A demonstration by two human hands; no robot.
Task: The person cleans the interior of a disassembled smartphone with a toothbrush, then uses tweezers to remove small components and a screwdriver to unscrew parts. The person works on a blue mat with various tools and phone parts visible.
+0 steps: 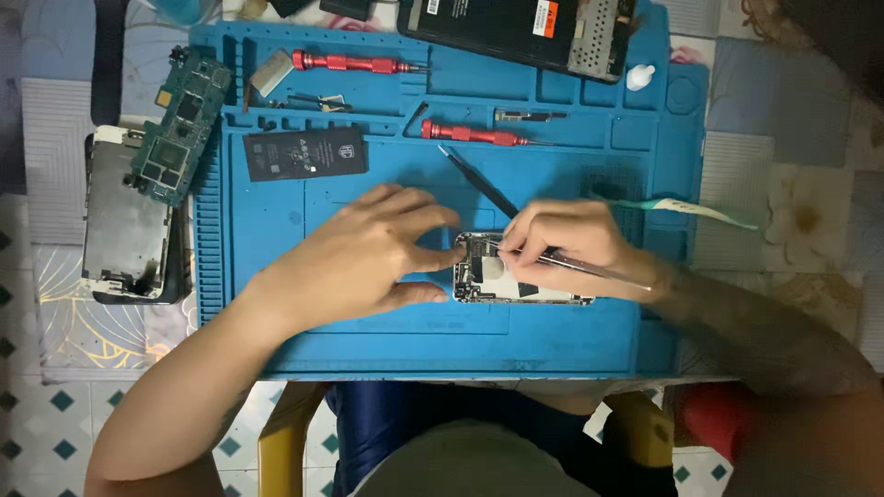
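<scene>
Seen from the head camera, a person bends over a blue repair mat [276, 313] with raised ribs and moulded trays, working on an opened phone [516, 281] that lies near the middle of the mat's flat working area. The phone is a slim pale shell lying flat and lengthwise, its back off, with silvery metal shields, small dark components and a white patch exposed inside. The left hand [368, 253] rests on the mat with fingers loosely curved, thumb and forefinger pressed against the phone's left end to steady it. The right hand [571, 241] is closed in a pinch around thin metal tweezers [589, 267], whose tips reach into the phone's upper left corner. Just above the hands lies a black spudger [479, 181] at a slant, and beyond it two red screwdrivers [471, 134] rest in the mat's trays. A black battery [305, 153] sits on the mat's upper left, a green circuit board [178, 129] overlaps the mat's left edge, and a stripped phone frame [124, 221] lies off the mat beside it.
</scene>
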